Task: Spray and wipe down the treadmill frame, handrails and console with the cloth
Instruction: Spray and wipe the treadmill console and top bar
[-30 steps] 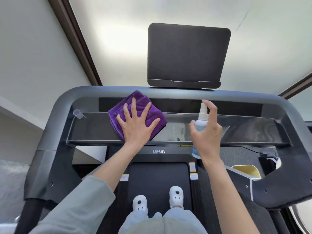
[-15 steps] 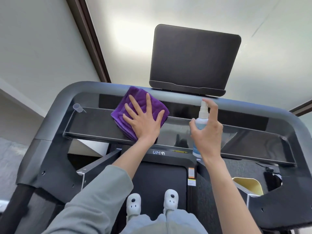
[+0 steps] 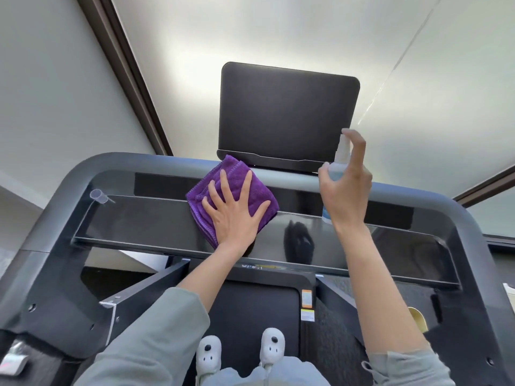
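Note:
A folded purple cloth (image 3: pixel 237 179) lies on the treadmill's glossy black console panel (image 3: pixel 139 221), its far edge reaching the grey front bar (image 3: pixel 292 179). My left hand (image 3: pixel 234 215) presses flat on the cloth with fingers spread. My right hand (image 3: pixel 345 188) grips a small white-and-blue spray bottle (image 3: pixel 338 162), index finger on top of the nozzle, held in front of the lower right corner of the dark tablet holder (image 3: pixel 287 115) that stands above the bar.
A small clear cap (image 3: pixel 99 195) sits at the console's left end. The grey frame (image 3: pixel 457 218) curves round both sides. Below are the black running belt (image 3: pixel 250 316), my two white shoes (image 3: pixel 239 352) and a yellow object (image 3: pixel 418 319) at the right.
The view has tilted up. My right hand has raised the spray bottle from over the console panel to the tablet holder's lower corner. My left hand slid the cloth slightly farther up.

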